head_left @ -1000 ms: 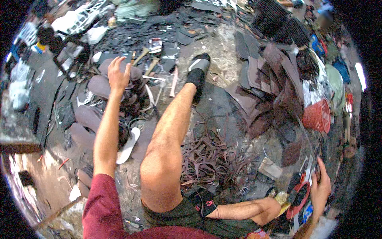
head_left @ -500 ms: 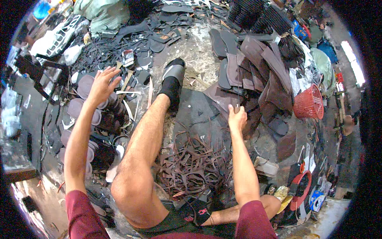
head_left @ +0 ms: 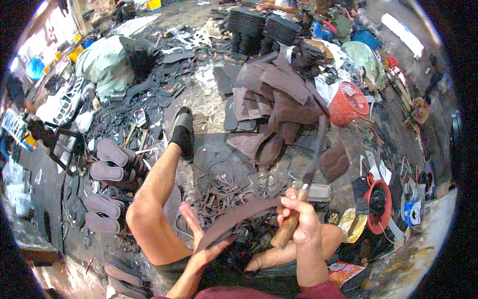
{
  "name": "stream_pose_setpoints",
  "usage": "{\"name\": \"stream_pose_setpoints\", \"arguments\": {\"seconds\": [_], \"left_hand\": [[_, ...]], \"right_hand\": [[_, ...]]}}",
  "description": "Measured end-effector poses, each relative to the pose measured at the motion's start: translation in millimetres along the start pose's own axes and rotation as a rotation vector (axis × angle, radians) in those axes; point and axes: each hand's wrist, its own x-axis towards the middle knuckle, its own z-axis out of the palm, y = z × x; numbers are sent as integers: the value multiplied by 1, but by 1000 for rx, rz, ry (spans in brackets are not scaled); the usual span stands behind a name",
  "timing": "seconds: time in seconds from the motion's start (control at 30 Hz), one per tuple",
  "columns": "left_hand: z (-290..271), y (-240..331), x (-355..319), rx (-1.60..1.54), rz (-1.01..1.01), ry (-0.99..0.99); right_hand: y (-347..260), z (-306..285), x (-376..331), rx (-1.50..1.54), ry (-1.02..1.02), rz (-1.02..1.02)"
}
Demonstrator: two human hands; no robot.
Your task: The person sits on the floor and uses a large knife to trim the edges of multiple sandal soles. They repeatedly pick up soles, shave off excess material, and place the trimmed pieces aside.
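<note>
Slip and nick risk

Left hand (head_left: 203,255) spread open against curved, leathery dark-brown strip (head_left: 239,219), which could slip unpinched; right hand (head_left: 301,218) clasps wooden-handled, long-bladed tool (head_left: 285,231), seemingly strip's far end too; strip bridges both hands, so wrist turn could nick it.

There are two bare hands, one left hand (head_left: 203,250) and one right hand (head_left: 303,220); one curved strip of dark brown sheet (head_left: 234,220); one wooden-handled tool (head_left: 285,232); one red lattice plastic basket (head_left: 339,110); one round red tub (head_left: 387,214); two stacks of black ridged soles (head_left: 245,25); and two pale green bundles (head_left: 107,66). Six rounded grey-brown soles (head_left: 106,172) show clearly at left, four above two; the thin brown scraps (head_left: 224,192) are too tangled to count.
</note>
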Motion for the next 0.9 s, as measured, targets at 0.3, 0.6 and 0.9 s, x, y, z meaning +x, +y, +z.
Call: {"name": "stream_pose_setpoints", "arguments": {"seconds": [0.3,0.6,0.9], "left_hand": [[-19,14,35,-942,-839,153],[-63,24,41,-705,-876,188],[-56,24,24,-642,-882,130]], "right_hand": [[38,-42,-60,-647,185,-398],[110,-115,-171,-1223,-111,-372],[115,-91,-148,-1353,-148,-523]]}}
